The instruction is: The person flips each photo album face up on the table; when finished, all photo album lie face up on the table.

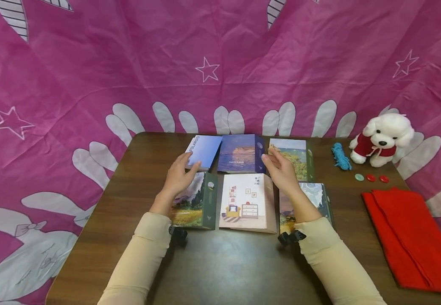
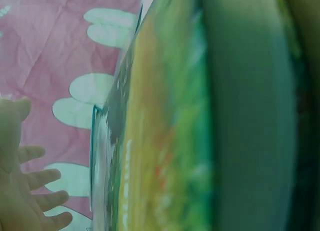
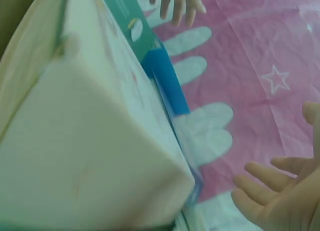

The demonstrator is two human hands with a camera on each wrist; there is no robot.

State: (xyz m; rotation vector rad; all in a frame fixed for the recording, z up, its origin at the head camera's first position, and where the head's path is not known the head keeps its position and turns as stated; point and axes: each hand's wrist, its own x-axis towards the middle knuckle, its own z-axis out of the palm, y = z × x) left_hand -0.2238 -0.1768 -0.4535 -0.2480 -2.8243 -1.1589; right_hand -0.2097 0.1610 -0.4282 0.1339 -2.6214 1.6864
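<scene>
Six photo albums lie on the brown table in two rows, so several covers face up. My left hand [image 1: 179,174], fingers spread, hovers over the blue-white POLAROID album [image 1: 206,149] and the green-spined landscape album [image 1: 190,201]. Between the hands lie the purple sea-cliff album [image 1: 237,154] and the white album with a drawn armchair [image 1: 243,201]. My right hand [image 1: 283,170], fingers loosely extended, overlaps the left edge of the garden-picture album [image 1: 297,154]. Partly behind the right forearm is another landscape album [image 1: 314,195]. Both wrist views show the left hand [image 2: 32,176] and right hand [image 3: 285,191] holding nothing.
On the right stand a white plush dog [image 1: 382,137] in red, a blue yarn bundle [image 1: 341,156], a green button [image 1: 359,177] and two red buttons [image 1: 370,178]. A folded red cloth [image 1: 415,237] lies at the right edge. A pink curtain [image 1: 167,63] hangs behind the table.
</scene>
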